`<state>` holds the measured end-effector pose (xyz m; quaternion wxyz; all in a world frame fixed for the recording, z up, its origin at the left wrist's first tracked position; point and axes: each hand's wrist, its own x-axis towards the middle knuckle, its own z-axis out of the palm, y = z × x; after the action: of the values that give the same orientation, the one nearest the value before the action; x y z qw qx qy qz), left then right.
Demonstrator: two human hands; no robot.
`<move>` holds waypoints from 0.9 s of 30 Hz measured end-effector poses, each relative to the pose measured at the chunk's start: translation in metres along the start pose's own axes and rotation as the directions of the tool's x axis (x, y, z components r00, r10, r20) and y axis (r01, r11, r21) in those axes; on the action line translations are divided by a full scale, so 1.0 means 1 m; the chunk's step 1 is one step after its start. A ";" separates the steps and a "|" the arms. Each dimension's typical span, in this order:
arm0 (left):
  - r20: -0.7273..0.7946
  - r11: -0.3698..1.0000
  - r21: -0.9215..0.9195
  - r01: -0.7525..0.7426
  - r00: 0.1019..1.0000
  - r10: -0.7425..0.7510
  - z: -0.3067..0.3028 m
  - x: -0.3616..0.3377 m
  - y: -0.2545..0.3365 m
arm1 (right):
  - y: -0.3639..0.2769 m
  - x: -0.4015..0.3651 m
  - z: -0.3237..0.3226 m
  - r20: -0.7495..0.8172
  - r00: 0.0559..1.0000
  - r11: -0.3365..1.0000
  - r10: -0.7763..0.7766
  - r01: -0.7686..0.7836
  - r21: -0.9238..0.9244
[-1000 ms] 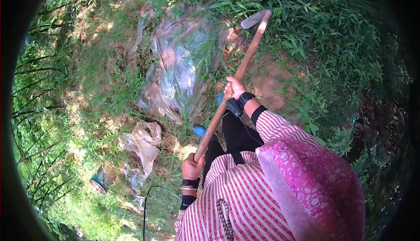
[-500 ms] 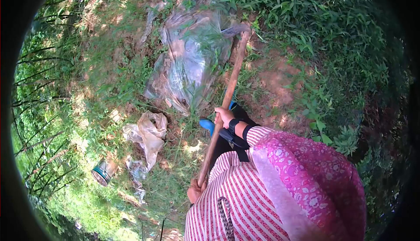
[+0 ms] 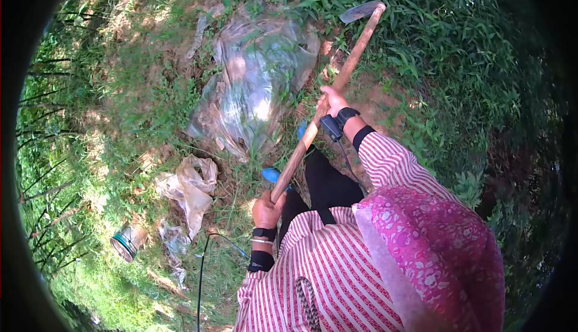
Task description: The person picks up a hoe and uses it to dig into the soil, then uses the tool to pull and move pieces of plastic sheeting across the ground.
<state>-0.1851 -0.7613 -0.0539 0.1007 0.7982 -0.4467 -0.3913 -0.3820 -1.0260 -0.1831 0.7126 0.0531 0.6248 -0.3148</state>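
Note:
A hoe with a long wooden handle (image 3: 295,166) slants across the view, its metal blade (image 3: 361,11) at the upper right over green leaves. My left hand (image 3: 267,210) is closed around the lower end of the handle, close to my waist. Farther up the shaft, my right hand (image 3: 334,101) also wraps around it. Left of the blade, a crumpled sheet of clear plastic (image 3: 259,85) lies on the grass and soil, apart from the hoe.
A pale plastic bag (image 3: 195,190) lies left of my blue shoes (image 3: 271,175). Beyond it is a container with a green rim (image 3: 126,244). A thin black rod (image 3: 201,272) rises at the lower left. Dense leafy plants (image 3: 457,49) grow on the right.
The hoe blade has moved from the plastic sheet's right edge up and to the right, off the sheet. Both hands have moved upward with the handle, and my left forearm now shows.

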 end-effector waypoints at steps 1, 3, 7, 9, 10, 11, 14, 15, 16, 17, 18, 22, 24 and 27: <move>-0.016 1.000 0.000 -0.016 1.000 0.016 -0.002 0.008 0.009 | -0.008 0.010 0.004 -0.020 0.999 0.998 -0.050 0.049 -0.029; -0.037 1.000 0.010 -0.027 0.999 0.027 -0.006 0.008 0.014 | -0.008 0.023 0.010 -0.016 0.994 0.991 -0.107 0.105 -0.079; 0.034 0.990 0.022 0.140 0.989 -0.141 -0.004 -0.054 -0.030 | 0.095 0.025 -0.005 0.060 0.995 0.995 -0.075 0.078 -0.060; -0.045 0.974 0.131 0.185 0.983 -0.180 -0.012 -0.115 -0.061 | 0.166 -0.015 -0.020 -0.073 0.997 0.988 0.030 -0.041 -0.149; -0.048 0.959 0.165 0.229 0.973 -0.224 -0.018 -0.142 -0.077 | 0.194 -0.033 -0.035 -0.040 0.986 0.983 0.162 -0.165 -0.075; 0.036 0.905 0.298 0.302 0.944 -0.327 -0.034 -0.159 -0.075 | 0.222 -0.042 -0.051 -0.024 0.971 0.968 0.239 -0.241 -0.075; 0.067 0.897 0.037 0.441 0.894 -0.443 -0.048 -0.203 -0.110 | 0.257 -0.079 -0.067 -0.039 0.943 0.932 0.332 -0.334 -0.141; 0.065 0.895 0.034 0.444 0.893 -0.445 -0.040 -0.211 -0.138 | 0.263 -0.081 -0.070 -0.095 0.932 0.906 0.349 -0.362 -0.220; 0.127 0.922 0.014 0.387 0.914 -0.386 -0.029 -0.213 -0.168 | 0.264 -0.079 -0.070 -0.150 0.922 0.874 0.357 -0.387 -0.295; 0.188 0.944 -0.011 0.330 0.928 -0.322 -0.037 -0.198 -0.147 | 0.260 -0.071 -0.073 -0.151 0.923 0.874 0.354 -0.384 -0.298; 0.176 0.925 -0.026 0.379 0.913 -0.369 -0.041 -0.186 -0.122 | 0.252 -0.061 -0.078 -0.162 0.923 0.887 0.348 -0.381 -0.260; 0.015 0.954 0.255 0.158 0.986 -0.167 -0.029 -0.119 -0.095 | 0.199 -0.027 -0.082 -0.199 0.934 0.941 0.296 -0.321 -0.105; 0.011 0.964 0.243 0.107 0.994 -0.113 -0.024 -0.081 -0.082 | 0.159 -0.019 -0.068 -0.166 0.965 0.976 0.203 -0.213 -0.048; -0.027 0.977 0.212 -0.012 0.999 0.018 -0.026 -0.037 -0.046 | 0.106 0.022 -0.066 -0.044 0.984 0.985 0.172 -0.171 0.035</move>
<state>-0.1482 -0.7104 -0.0405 0.0244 0.8066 -0.4902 -0.3295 -0.3832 -0.9191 -0.2508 0.7213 0.1252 0.6295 -0.2605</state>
